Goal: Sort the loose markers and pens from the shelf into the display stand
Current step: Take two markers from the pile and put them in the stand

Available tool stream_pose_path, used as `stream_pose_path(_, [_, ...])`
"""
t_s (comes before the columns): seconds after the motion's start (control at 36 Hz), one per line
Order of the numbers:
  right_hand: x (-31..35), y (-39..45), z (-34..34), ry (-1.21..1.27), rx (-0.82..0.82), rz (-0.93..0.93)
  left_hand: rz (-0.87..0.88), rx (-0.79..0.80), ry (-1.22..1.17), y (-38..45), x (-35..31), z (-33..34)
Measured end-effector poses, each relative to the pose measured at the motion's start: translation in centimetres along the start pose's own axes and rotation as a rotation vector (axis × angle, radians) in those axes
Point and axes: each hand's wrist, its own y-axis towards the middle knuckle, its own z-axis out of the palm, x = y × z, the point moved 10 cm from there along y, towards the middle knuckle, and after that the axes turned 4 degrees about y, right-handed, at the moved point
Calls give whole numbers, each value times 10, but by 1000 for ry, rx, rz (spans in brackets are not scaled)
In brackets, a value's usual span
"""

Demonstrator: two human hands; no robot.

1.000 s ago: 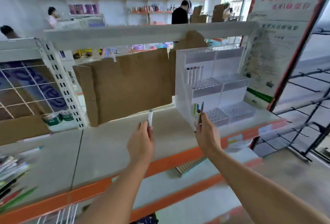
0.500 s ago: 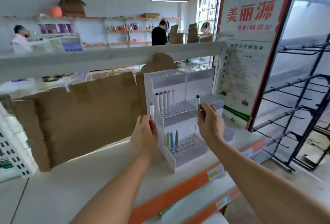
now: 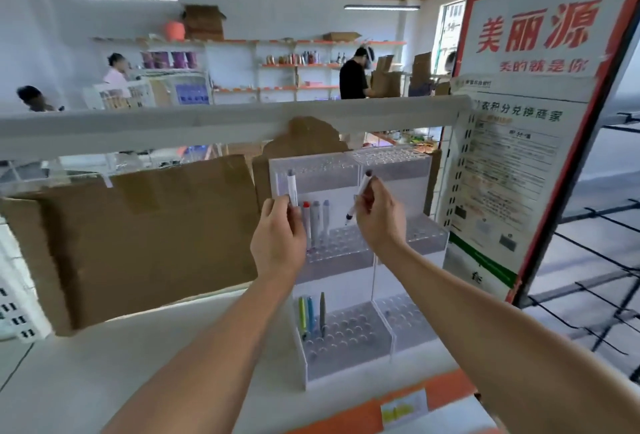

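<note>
Markers white with dark caps, left hand (image 3: 277, 241) grip pinching one (image 3: 292, 189) upright, right hand (image 3: 379, 217) pinching another (image 3: 360, 196) tilted

Head view, forward, close before display stand (image 3: 349, 260)

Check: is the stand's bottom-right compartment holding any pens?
No. The bottom-right compartment shows only bare holes; the three pens stand in the bottom-left one.

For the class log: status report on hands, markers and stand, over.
Left hand grips a white marker. Right hand pinches another marker, tilted. Both before the display stand. Nothing blocking.
</note>
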Motion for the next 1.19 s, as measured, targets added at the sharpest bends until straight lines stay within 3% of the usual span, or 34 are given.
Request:
stream_pose_path(0.22, [-10,12,29,82,160,-32,-87,-19,79,-4,-2,8])
stream_pose_path(0.5, [-13,8,57,-109,325,-59,-58,-30,112,-2,5,11])
stream_pose_path(0.75, [-12,9,55,-269,231,10,-34,-37,84,1,7,13])
stream_pose_path(1.19, [-14,8,58,-292,290,90,-32,-31,34,0,11,14])
